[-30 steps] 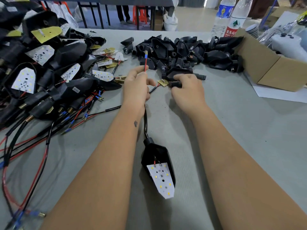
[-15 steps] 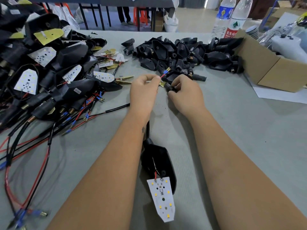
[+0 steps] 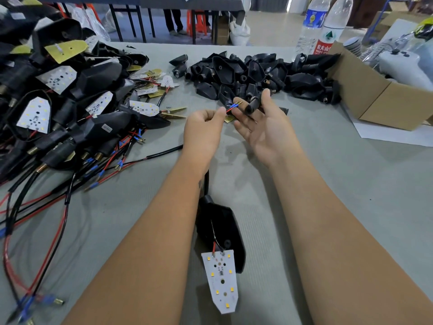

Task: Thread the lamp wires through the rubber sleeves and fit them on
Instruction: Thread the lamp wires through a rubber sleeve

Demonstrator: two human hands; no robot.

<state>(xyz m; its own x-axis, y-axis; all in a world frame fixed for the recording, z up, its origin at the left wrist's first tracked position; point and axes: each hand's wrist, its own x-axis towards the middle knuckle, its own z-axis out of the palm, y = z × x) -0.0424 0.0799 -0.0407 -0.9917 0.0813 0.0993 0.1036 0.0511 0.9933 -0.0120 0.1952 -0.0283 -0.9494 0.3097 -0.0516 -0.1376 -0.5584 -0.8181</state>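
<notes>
My left hand (image 3: 203, 130) pinches the lamp wires (image 3: 233, 106) near their blue-sleeved brass tips. Their black cable runs under my left wrist back to a black lamp housing (image 3: 220, 231) with a white LED board (image 3: 221, 281) lying between my forearms. My right hand (image 3: 264, 130) is turned palm up, fingers mostly straight, and pinches a black rubber sleeve (image 3: 253, 104) between thumb and fingertips. The wire tips point at the sleeve, a short gap apart.
A heap of wired lamps (image 3: 61, 102) fills the left side, with red and black wires (image 3: 46, 195) trailing toward me. Loose black sleeves and housings (image 3: 257, 71) are piled behind my hands. A cardboard box (image 3: 375, 95) and two bottles (image 3: 325, 26) stand at right.
My right hand has turned palm up and lifted the sleeve away from the table. My left hand has tilted the wire tips from upright over toward the sleeve.
</notes>
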